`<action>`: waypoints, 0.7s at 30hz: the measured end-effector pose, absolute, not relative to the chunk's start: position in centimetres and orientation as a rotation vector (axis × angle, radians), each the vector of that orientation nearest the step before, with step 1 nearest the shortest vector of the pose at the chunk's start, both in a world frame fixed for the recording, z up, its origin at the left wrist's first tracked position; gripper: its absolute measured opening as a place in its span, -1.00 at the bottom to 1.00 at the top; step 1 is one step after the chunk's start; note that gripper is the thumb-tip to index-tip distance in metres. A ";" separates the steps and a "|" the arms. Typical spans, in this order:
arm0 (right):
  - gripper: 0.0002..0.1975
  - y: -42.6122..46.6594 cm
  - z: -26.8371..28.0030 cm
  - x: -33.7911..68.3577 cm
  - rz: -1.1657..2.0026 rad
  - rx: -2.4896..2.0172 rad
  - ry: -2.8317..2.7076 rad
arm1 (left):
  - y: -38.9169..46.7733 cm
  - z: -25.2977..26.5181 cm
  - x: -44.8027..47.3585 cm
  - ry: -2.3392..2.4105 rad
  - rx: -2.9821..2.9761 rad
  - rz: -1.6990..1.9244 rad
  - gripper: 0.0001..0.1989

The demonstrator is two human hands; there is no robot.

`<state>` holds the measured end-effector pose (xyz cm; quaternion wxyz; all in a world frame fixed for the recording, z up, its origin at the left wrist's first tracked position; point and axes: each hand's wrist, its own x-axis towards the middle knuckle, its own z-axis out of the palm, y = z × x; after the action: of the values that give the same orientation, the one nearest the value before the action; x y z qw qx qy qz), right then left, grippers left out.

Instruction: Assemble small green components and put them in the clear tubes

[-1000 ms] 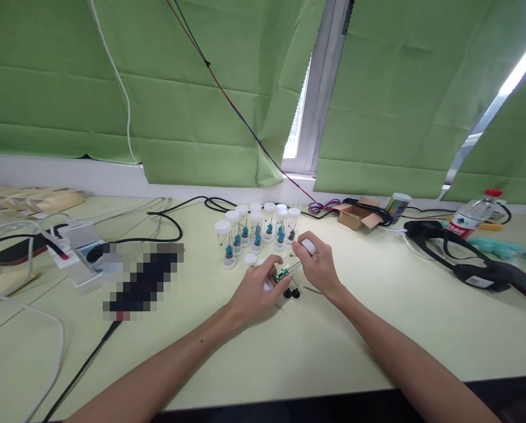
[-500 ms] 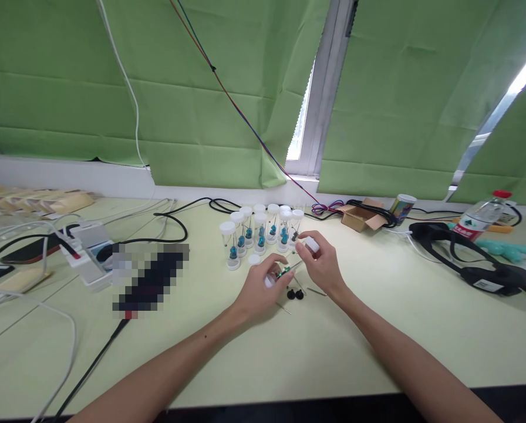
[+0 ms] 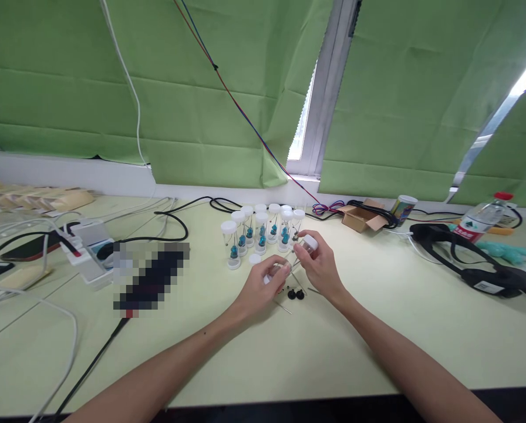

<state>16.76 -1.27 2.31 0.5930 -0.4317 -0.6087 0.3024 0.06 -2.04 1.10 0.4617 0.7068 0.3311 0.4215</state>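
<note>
Between my two hands a clear tube (image 3: pixel 285 266) with white ends lies tilted, its right end higher. My left hand (image 3: pixel 259 286) is closed around its lower left end, fingers partly hiding it. At the upper right end, my right hand (image 3: pixel 319 265) pinches near the white cap (image 3: pixel 309 241). Thin metal rods show in or beside the tube. Just below my fingers lie two small black knobs (image 3: pixel 295 294) and a thin metal pin (image 3: pixel 283 306). Beyond them stand several capped clear tubes (image 3: pixel 262 232) with blue-green pieces and rods inside. A loose white cap (image 3: pixel 255 259) lies before them.
Left are a white power strip (image 3: pixel 91 264), cables and a blurred dark device (image 3: pixel 152 279). Behind on the right sit a small cardboard box (image 3: pixel 363 217) and a printed can (image 3: pixel 404 210). Farther right are a black headset (image 3: pixel 478 267) and a bottle (image 3: pixel 483 218).
My hands have come slightly closer together. The green piece seen at my left fingers is now out of sight, and the clear tube shows between the hands.
</note>
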 end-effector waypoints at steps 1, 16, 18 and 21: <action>-0.73 -1.3 2.3 16.7 0.717 -0.992 -1.410 | -2.0 1.0 0.1 0.820 1.738 1.035 -0.67; -0.75 -1.4 2.3 16.6 0.718 -0.938 -1.412 | -2.1 0.9 0.1 0.873 1.754 1.029 -0.67; -0.75 -1.4 2.3 16.6 0.721 -0.942 -1.409 | -2.1 0.9 0.1 0.891 1.763 1.023 -0.66; -0.75 -1.4 2.3 16.7 0.715 -0.946 -1.405 | -2.3 0.9 0.0 0.916 1.786 1.017 -0.66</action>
<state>16.67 -1.39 2.30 0.6063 -0.4093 -0.6078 0.3091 0.04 -2.28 0.92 0.4309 0.7161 0.3675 0.4080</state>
